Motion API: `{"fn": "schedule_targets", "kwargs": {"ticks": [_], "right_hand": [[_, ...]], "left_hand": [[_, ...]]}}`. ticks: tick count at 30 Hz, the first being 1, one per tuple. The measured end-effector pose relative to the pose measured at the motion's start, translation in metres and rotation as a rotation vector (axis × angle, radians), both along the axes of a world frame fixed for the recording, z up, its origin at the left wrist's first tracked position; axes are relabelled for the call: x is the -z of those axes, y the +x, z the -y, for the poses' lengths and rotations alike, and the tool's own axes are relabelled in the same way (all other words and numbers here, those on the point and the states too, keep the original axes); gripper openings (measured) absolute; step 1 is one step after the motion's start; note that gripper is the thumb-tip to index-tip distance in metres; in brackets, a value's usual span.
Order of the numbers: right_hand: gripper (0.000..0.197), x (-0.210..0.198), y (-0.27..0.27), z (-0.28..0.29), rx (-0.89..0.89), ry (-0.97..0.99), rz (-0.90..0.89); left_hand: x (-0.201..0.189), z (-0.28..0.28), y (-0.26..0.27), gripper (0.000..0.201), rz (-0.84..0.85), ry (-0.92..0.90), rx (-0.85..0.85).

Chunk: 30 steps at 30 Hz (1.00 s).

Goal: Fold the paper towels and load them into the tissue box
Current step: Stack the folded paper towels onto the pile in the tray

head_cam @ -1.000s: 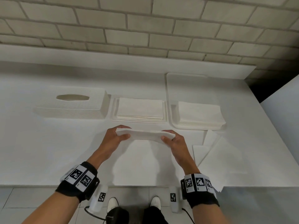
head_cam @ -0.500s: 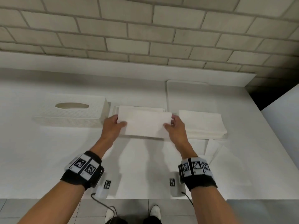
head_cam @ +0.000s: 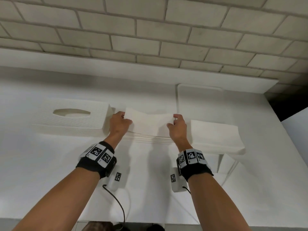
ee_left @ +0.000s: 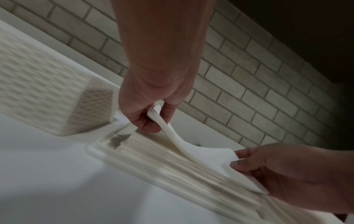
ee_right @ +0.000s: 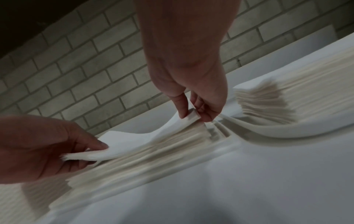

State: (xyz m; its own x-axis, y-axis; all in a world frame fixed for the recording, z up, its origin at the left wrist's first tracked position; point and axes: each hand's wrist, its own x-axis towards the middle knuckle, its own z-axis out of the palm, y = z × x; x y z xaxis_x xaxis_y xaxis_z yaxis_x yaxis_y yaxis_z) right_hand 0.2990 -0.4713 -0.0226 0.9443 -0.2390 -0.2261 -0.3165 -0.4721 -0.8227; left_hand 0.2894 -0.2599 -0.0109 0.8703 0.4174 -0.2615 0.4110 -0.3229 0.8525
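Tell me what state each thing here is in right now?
Tray stack: uncovered, neatly piled.
Folded towel: pinched at both ends, sagging onto the stack.
Left hand: pinching its left end.
Right hand: pinching its right end.
Tissue box cover: beside the stack, slot up.
Right pile: lying flat.

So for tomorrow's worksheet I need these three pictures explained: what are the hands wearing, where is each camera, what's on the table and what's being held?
No machine here: a person works with bare hands. The wide picture comes from a head camera; the other two come from cameras at the marked wristbands, looking along each hand. The left hand and right hand each pinch one end of a folded paper towel over a stack of towels in a tray. Left of it stands the white tissue box; right lies another towel pile.
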Motion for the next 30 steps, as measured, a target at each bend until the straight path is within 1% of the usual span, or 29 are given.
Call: {"fn": "schedule_targets", "kwargs": {"ticks": [2, 4, 6, 7, 9, 11, 14, 16, 19, 21, 22, 24, 25, 27, 28, 30], "right_hand": [[0.043, 0.003, 0.001, -0.001, -0.013, -0.028, -0.014], [0.045, 0.007, 0.0, -0.004, -0.04, -0.128, -0.023], [0.049, 0.008, -0.003, -0.007, -0.091, -0.259, -0.018], [0.05, 0.005, -0.006, -0.009, -0.111, -0.304, -0.009], [0.051, 0.001, -0.012, -0.008, -0.106, -0.317, 0.024], [0.05, -0.01, -0.022, -0.001, -0.045, -0.227, 0.066], [0.04, -0.029, -0.044, 0.025, 0.072, -0.114, 0.142], [0.035, -0.039, -0.062, 0.052, 0.149, -0.102, 0.193], [0.031, -0.046, -0.095, 0.108, 0.288, -0.138, 0.226], [0.032, -0.042, -0.12, 0.152, 0.38, -0.211, 0.159], [0.034, -0.04, -0.133, 0.174, 0.42, -0.268, 0.093], [0.043, -0.032, -0.156, 0.212, 0.461, -0.371, -0.106], [0.051, -0.028, -0.165, 0.227, 0.456, -0.408, -0.207], [0.065, -0.023, -0.177, 0.249, 0.384, -0.444, -0.358], [0.069, -0.02, -0.18, 0.256, 0.331, -0.458, -0.398], [0.072, -0.013, -0.18, 0.263, 0.253, -0.491, -0.415]], "left_hand": [[0.004, 0.001, -0.001, 0.022, 0.004, 0.091, 0.031], [0.007, 0.003, -0.005, 0.023, -0.025, 0.258, 0.083], [0.011, 0.003, -0.008, 0.042, -0.073, 0.458, 0.129], [0.01, 0.003, -0.01, 0.052, -0.081, 0.518, 0.143], [0.006, 0.004, -0.012, 0.065, -0.033, 0.549, 0.15], [-0.005, 0.012, -0.014, 0.065, 0.079, 0.526, 0.14], [-0.026, 0.042, -0.02, 0.053, 0.249, 0.443, 0.195], [-0.039, 0.074, -0.027, 0.045, 0.326, 0.335, 0.288], [-0.048, 0.131, -0.043, 0.037, 0.401, 0.249, 0.51], [-0.05, 0.166, -0.056, 0.033, 0.391, 0.188, 0.668], [-0.049, 0.181, -0.063, 0.031, 0.367, 0.145, 0.735], [-0.044, 0.204, -0.076, 0.028, 0.326, 0.083, 0.831], [-0.041, 0.211, -0.081, 0.027, 0.312, 0.07, 0.86], [-0.033, 0.221, -0.09, 0.025, 0.285, 0.053, 0.885], [-0.029, 0.224, -0.093, 0.025, 0.272, 0.048, 0.885], [-0.022, 0.225, -0.098, 0.025, 0.241, 0.037, 0.872]]}}
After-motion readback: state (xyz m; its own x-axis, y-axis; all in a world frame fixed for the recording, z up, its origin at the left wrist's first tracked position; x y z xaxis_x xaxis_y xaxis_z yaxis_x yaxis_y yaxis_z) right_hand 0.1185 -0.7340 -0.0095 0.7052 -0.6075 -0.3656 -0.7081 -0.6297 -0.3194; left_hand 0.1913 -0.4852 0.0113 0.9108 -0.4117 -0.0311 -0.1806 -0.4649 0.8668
